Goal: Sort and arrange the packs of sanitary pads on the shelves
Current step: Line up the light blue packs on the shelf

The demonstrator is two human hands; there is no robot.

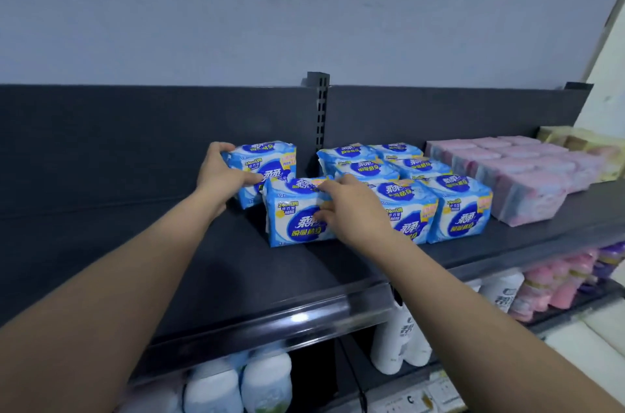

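**Top shelf: one blue pack in each hand**

Grey wall (304,6) behind. Dark shelf (101,226) with back panel; slotted post (321,114) at mid-width.

Right of post: blue packs (463,209) upright in rows, touching one another. Just beside them, a block of pink packs (514,175). Yellowish packs (575,145) at far right end. Lower shelves: white bottles (399,334).

Two more blue packs stand left of the rows, near the post. Rear pack (270,158) is close to the back panel. Front pack (291,223) stands just before it, nearer the shelf edge. Contact with the rows is hidden by the hand; cannot tell.

Left hand (220,172) grips the rear pack's left end, fingers over the top, thumb on the face. Right hand (351,209) grips the front pack's upper right corner, fingers curled over the top edge. Hands apart.
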